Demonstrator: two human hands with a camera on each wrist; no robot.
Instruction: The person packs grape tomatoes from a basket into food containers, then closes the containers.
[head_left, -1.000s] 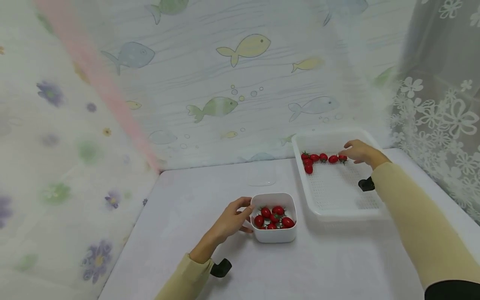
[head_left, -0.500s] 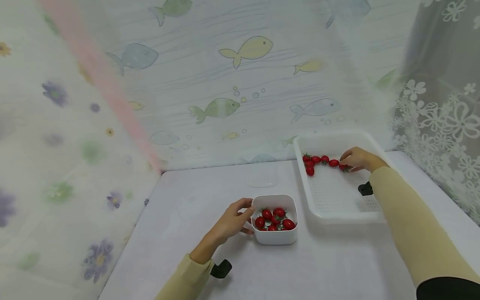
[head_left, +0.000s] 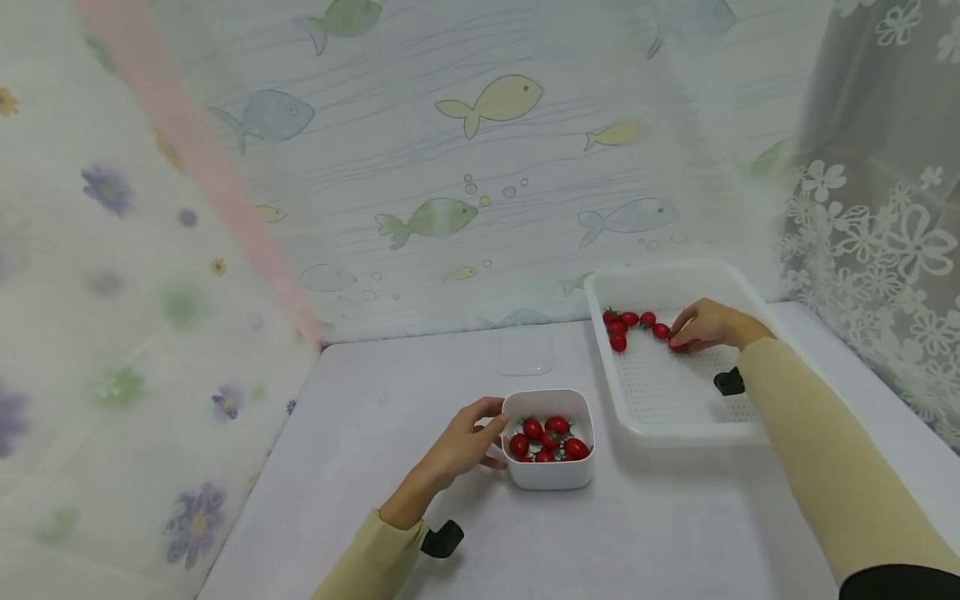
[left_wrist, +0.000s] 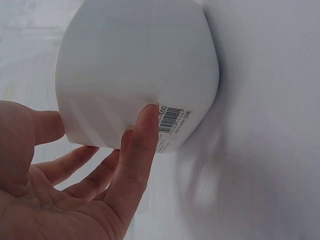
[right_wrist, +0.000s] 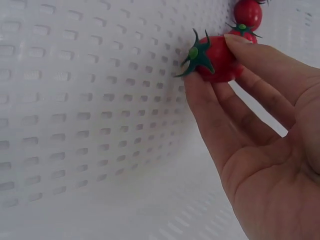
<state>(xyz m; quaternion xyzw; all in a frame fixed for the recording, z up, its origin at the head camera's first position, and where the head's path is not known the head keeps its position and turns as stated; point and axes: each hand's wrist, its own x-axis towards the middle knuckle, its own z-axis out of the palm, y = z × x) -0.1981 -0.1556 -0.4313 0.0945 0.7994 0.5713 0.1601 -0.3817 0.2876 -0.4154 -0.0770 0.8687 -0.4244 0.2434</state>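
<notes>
In the head view, my right hand [head_left: 703, 325] reaches into a white perforated tray [head_left: 648, 429]. Thumb and fingers pinch a red cherry tomato [right_wrist: 216, 59] with a green calyx, low over the tray floor. More cherry tomatoes [head_left: 628, 319] lie in a bent row along the tray's back and left side. To the left, a small white box [head_left: 551, 475] holds several cherry tomatoes [head_left: 557, 426]. My left hand [head_left: 465, 442] rests against the box's left side, its fairly straight fingers touching the outer wall near a barcode label [left_wrist: 172, 120] and the thumb at the rim.
A clear flat lid-like piece [head_left: 523, 360] lies behind the box on the white-covered table [head_left: 375, 392]. Fish-printed fabric [head_left: 480, 208] hangs behind the table, and a lace curtain [head_left: 885, 242] hangs at right.
My right hand has come down, and its fingers have closed on the tomato at the row's right end, which has shifted slightly left. The left hand stays against the box.
</notes>
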